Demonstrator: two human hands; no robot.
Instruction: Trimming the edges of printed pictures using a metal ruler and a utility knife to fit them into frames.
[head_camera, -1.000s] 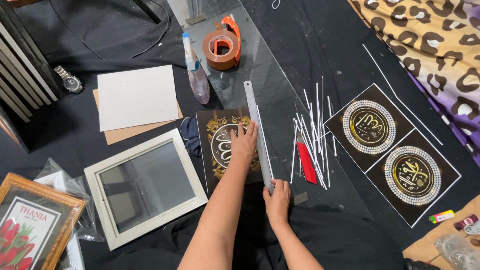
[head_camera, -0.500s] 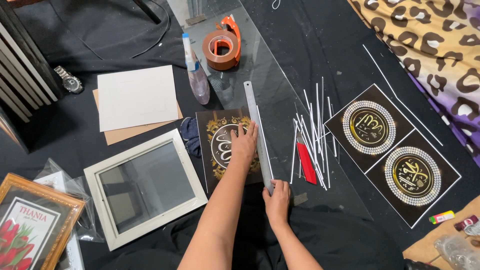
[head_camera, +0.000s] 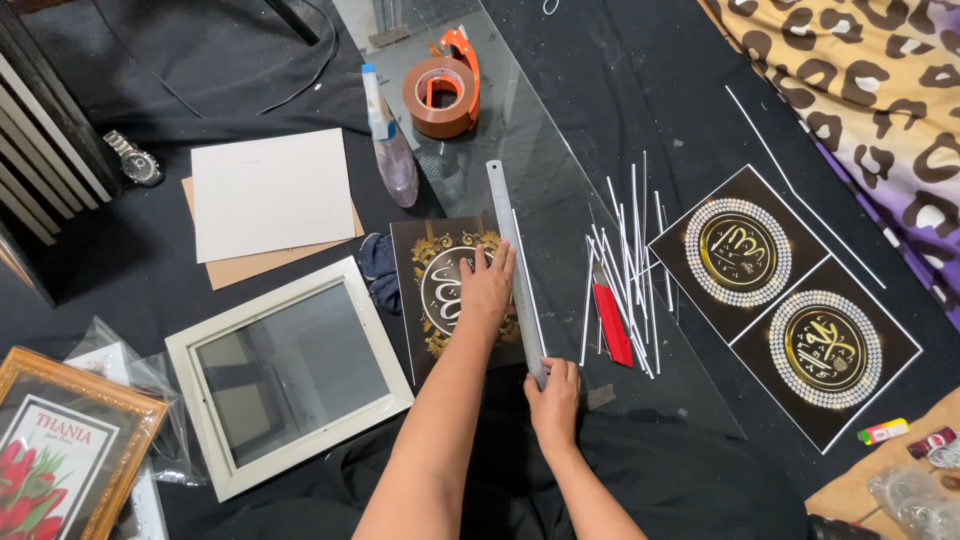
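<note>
I see the metal ruler (head_camera: 516, 268) lying along the right edge of the dark ornate print (head_camera: 450, 295) under the glass sheet (head_camera: 560, 190), unmoved over the last second. My left hand (head_camera: 487, 290) still presses flat, grip open, on the ruler; my right hand (head_camera: 553, 397) closes loosely at its near end. White strips (head_camera: 628, 262) and a red cutter (head_camera: 612, 322) crowd the right; a white frame (head_camera: 290, 375) sits left.

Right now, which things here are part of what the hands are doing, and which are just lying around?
In use:
left hand pressing the metal ruler
right hand at the ruler's near end
black and gold print

Lying about:
tape dispenser
spray bottle
wristwatch
white frame
</note>
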